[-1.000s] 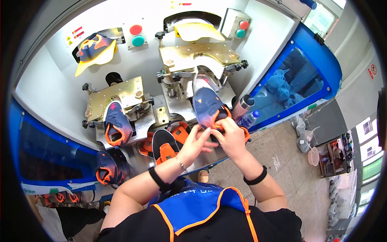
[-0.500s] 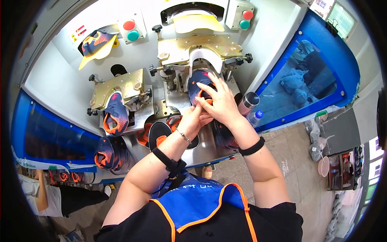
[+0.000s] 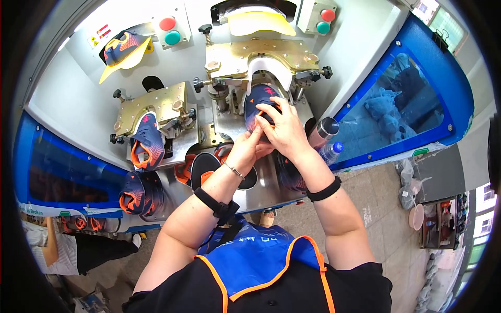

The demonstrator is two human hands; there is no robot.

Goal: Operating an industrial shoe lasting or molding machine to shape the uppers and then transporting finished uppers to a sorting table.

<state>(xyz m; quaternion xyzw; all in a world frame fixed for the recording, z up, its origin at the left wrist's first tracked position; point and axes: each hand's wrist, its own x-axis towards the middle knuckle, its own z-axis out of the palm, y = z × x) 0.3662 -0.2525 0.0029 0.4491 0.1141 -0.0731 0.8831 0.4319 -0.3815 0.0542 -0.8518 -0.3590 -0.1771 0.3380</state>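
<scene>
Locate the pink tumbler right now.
Head view, right of centre: the tumbler is to the right of the right hand, beside the blue-capped bottle and left of the blue-framed window.

Hands (image 3: 285, 130) close together — fingers (image 3: 271, 111) bent, forearms (image 3: 182, 221) angled inward.

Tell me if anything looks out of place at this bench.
Nothing looks spilled or damaged. Mildly odd are the pink tumbler and blue-capped bottle right of the navy sneaker being handled: drink containers seem unusual so close to the shoe machine.
</scene>
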